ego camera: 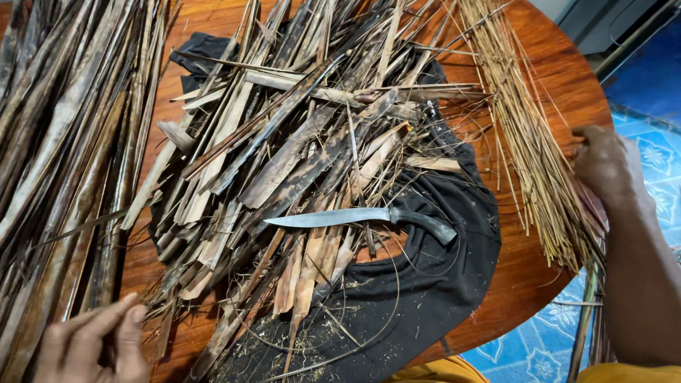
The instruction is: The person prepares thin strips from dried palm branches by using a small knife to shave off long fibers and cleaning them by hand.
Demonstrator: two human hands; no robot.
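- Our right hand [608, 164] is gripping the thin straw bundle [528, 135] at the bench [560, 71] edge.
- Our left hand [92, 344], fingers loosely apart, is touching the dark strips [64, 156].
- Knife [358, 217] is lying on the leaf pile [284, 156], untouched.

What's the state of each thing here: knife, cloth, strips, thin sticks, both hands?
Knife: lying flat on the strip pile, untouched.
Black cloth: spread on the round wooden table, littered with shavings.
Dry leaf strips: loose heap.
Thin sticks: bundled at the table edge.
Right hand: closed on the thin sticks.
Left hand: fingers open, on the long strips.
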